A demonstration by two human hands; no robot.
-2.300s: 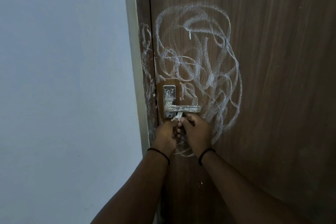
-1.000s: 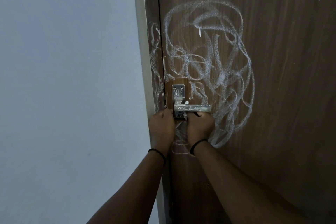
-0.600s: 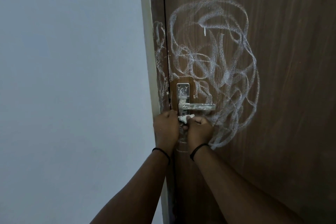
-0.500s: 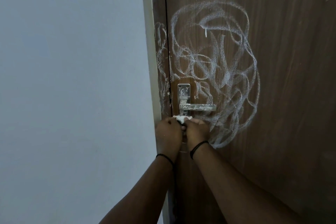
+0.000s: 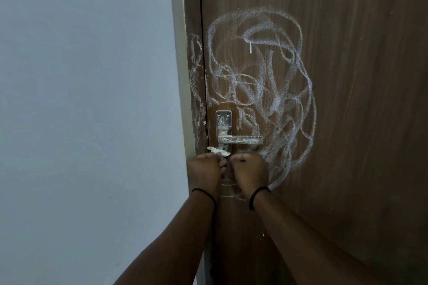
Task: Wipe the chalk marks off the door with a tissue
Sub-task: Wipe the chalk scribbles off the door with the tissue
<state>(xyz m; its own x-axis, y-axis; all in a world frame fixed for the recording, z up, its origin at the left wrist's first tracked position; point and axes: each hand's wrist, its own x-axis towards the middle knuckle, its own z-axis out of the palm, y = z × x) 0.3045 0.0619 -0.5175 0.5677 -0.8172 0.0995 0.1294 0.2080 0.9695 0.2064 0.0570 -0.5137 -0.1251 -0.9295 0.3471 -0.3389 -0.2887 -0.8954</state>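
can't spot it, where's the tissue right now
In the head view the tissue peeks out above the left hand, just below the door handle.

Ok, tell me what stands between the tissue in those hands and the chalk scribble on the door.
Only the door handle: its lever runs just above the tissue that both hands grip, left hand and right hand. The chalk marks right of the lever lie unobstructed.

Both hands, left (image 5: 205,172) and right (image 5: 250,173), bunched together just under the lever handle (image 5: 240,139); the lever sticks out right above them, blocking a straight move up. Door frame (image 5: 193,90) and wall (image 5: 88,99) close off the left. Right side of the door (image 5: 370,99) flat and open; scribbled area (image 5: 261,81) above the lever open too.
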